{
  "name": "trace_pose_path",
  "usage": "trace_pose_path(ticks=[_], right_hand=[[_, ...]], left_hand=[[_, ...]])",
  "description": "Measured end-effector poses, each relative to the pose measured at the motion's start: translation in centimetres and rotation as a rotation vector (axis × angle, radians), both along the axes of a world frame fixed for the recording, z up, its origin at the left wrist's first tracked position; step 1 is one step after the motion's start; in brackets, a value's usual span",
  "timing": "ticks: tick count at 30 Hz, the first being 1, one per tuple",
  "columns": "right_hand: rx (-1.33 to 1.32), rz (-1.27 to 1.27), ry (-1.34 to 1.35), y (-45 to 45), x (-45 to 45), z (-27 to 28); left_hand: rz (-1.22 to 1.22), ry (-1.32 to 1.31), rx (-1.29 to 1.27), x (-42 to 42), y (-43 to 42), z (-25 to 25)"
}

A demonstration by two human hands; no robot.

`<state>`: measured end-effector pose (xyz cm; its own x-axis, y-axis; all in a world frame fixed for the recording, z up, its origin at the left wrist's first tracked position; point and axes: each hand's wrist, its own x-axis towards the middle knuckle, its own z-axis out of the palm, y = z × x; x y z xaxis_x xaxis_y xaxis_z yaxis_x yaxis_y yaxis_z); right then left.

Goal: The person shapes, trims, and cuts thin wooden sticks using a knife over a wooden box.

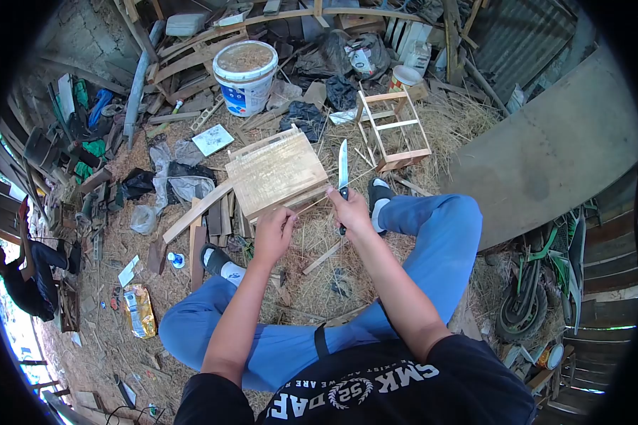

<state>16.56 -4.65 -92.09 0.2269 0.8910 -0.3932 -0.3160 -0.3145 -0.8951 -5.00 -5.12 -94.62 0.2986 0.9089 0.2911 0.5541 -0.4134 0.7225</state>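
My right hand (351,212) is wrapped round the black handle of a knife (343,164), whose blade points up and away from me. A thin strip (313,204), perhaps wood or bamboo, runs between my hands and seems to pass by the knife. Its near end is pinched in the fingers of my left hand (275,232). Just beyond my hands sits a low wooden stool or bench (276,173) with a flat top. A small wooden frame (395,131) stands to its right.
A white bucket (245,83) stands at the back. At right are a large curved sheet (546,152) and a green motorbike part with a wheel (523,312). Another person (32,273) sits at far left. Planks, plastic bags and a yellow packet (140,312) litter the straw-covered ground.
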Motion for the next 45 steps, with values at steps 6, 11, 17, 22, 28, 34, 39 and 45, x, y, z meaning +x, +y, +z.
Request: trace_pose_path(ticks=[6, 11, 17, 22, 28, 34, 39, 45], right_hand=[[-0.015, -0.099, -0.075, 0.0, 0.9, -1.2], [0.051, -0.304, -0.131, 1.2, 3.5, -1.7], [0.109, -0.464, -0.031, 1.4, 7.0, -1.5], [0.007, -0.258, 0.047, 0.9, 5.1, -1.6], [-0.026, -0.104, 0.151, 0.8, 4.2, -0.4], [-0.011, -0.35, 0.057, 1.1, 7.8, 0.0], [-0.009, -0.336, 0.024, 0.7, 10.5, -0.7], [-0.034, -0.235, -0.077, -0.1, 13.9, -0.8]], left_hand=[[-0.026, 0.116, 0.174, 0.0, -0.3, 0.1], [0.023, 0.155, 0.165, -1.2, 0.3, -1.6], [0.216, 0.154, -0.119, -2.4, 1.5, -2.5], [0.231, 0.001, 0.183, 0.3, 1.5, 0.2], [-0.049, 0.094, -0.168, 1.0, 2.5, -0.3], [0.077, -0.01, -0.154, 2.7, 3.9, -1.0], [0.048, -0.058, -0.232, 4.5, 5.0, -2.7], [-0.052, -0.204, -0.397, 8.5, 5.9, -4.4]])
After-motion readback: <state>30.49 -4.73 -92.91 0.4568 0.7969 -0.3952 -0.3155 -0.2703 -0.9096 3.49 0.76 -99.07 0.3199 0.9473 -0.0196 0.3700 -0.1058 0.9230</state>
